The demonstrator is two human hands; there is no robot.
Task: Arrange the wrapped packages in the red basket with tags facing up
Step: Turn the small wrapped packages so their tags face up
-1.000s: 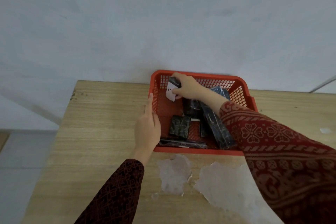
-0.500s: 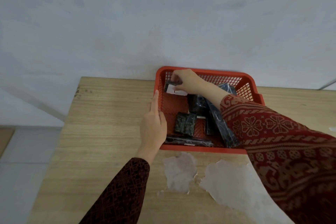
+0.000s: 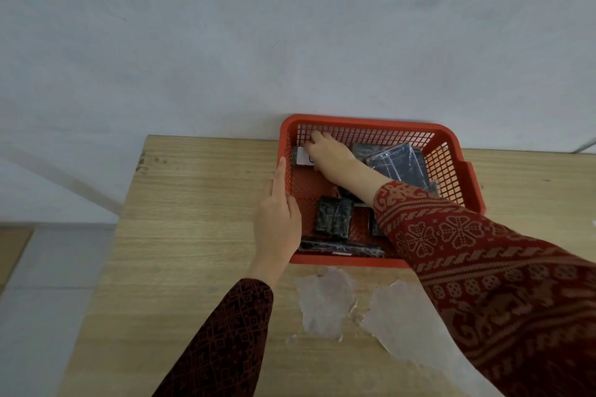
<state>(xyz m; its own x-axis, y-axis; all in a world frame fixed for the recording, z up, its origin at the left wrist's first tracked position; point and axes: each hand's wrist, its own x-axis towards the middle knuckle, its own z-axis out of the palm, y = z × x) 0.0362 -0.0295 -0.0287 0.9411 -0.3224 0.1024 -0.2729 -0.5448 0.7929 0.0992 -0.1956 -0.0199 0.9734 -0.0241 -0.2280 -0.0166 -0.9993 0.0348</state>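
Red basket (image 3: pixel 451 151) at the bench's (image 3: pixel 193 203) far edge, both hands at it.
Dark wrapped packages (image 3: pixel 333 219) lie inside. Left hand (image 3: pixel 277 226) rests flat against the basket's left wall, fingers extended. Right hand (image 3: pixel 329 155) presses the tagged package (image 3: pixel 303 156), white tag up, into the basket's far-left corner; grip unclear.

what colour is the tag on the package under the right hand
White, with a dark mark on it; the tag shows in the head view.

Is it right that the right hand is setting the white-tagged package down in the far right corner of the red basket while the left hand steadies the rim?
Not quite. The head view shows the right hand placing the white-tagged package in the far left corner of the red basket. The left hand does steady the rim.
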